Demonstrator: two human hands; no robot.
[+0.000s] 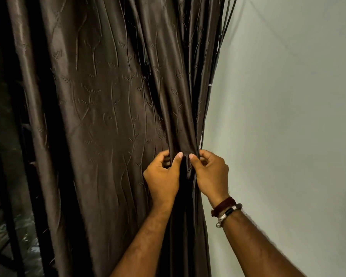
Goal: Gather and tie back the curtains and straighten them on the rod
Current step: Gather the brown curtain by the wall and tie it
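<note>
A dark brown satin curtain (112, 108) with an embossed leaf pattern hangs in front of me, its folds drawn together toward the right. My left hand (161, 175) grips the gathered folds from the left, thumb pointing up. My right hand (210, 172) grips the same bunch from the right, thumb up too, with bracelets on its wrist. The two hands sit side by side at the narrowest point of the bundle. The rod is out of view above.
A pale green wall (288, 116) fills the right side, right next to the curtain's edge. On the far left a dark window frame with bars (6, 176) shows behind the curtain, with dim ground outside.
</note>
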